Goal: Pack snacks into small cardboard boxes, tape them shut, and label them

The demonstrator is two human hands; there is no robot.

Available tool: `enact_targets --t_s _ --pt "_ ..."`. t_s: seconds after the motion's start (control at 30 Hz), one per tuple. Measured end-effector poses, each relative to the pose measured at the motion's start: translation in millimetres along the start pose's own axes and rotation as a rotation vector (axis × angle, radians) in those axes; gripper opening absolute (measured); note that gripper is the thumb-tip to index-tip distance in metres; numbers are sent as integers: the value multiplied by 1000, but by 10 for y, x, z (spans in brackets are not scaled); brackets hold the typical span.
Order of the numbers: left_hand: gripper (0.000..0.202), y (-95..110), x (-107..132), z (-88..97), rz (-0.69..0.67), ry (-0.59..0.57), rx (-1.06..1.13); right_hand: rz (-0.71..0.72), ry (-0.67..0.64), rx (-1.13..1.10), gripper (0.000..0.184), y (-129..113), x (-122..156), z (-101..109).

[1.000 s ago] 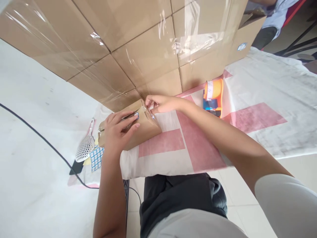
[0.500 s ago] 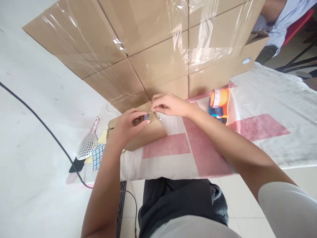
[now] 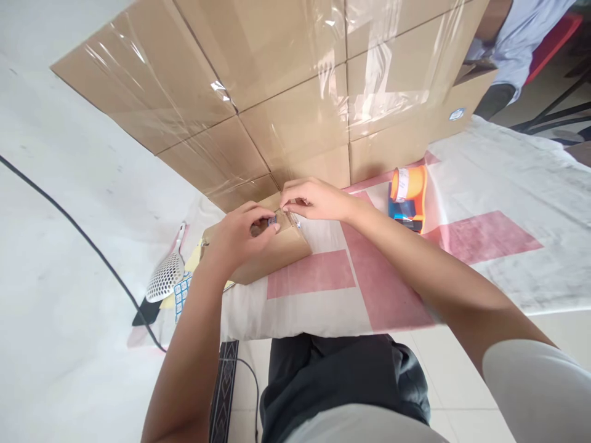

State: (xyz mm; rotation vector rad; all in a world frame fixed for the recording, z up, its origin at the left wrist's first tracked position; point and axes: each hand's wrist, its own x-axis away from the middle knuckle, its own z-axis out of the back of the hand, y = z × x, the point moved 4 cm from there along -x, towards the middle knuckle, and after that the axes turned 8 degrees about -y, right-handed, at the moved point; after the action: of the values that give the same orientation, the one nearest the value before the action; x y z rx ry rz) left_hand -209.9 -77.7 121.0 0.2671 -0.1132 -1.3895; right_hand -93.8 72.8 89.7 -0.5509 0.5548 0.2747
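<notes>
A small brown cardboard box [image 3: 281, 252] lies on a white and pink cloth [image 3: 484, 203] in front of me. My left hand [image 3: 242, 231] rests on top of the box, its fingertips pinching a small blue sticker [image 3: 272, 219] at the box's upper edge. My right hand [image 3: 314, 198] is curled at the same edge, fingers pinched beside the sticker; what it pinches is hidden. The two hands nearly touch.
A wall of taped cardboard cartons [image 3: 286, 92] rises just behind the box. An orange tape dispenser [image 3: 407, 191] stands to the right. At the left lie a white perforated scoop [image 3: 165, 280], a sheet of blue stickers [image 3: 182, 294] and a black cable [image 3: 69, 221]. Another person [image 3: 512, 37] sits far right.
My left hand slid from the middle of the box top toward its upper edge and closed on the blue sticker. The right hand stayed at that edge. The view tilted slightly.
</notes>
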Motion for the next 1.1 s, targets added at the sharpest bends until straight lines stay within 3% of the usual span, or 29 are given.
enact_targets --t_s 0.2,0.4,0.57,0.73,0.87,1.0,1.1 --pt "19 19 -80 38 78 -158 50 26 -12 -4 16 12 -4 -43" --pt "21 50 -135 38 34 -166 -38 31 -22 14 17 -6 -7 -41" --pt "29 -56 -65 -6 169 -199 86 26 -24 68 18 5 6 -59" --pt "37 -112 -14 -33 206 -226 247 40 121 44 24 35 137 -233" --pt "36 -145 -43 -4 216 -327 291 32 291 -139 18 90 315 -420" --pt "30 -192 -128 35 218 -459 362 2 326 -272 14 109 394 -538" --pt "29 -173 -197 49 195 -588 424 -99 359 -410 11 115 380 -542"
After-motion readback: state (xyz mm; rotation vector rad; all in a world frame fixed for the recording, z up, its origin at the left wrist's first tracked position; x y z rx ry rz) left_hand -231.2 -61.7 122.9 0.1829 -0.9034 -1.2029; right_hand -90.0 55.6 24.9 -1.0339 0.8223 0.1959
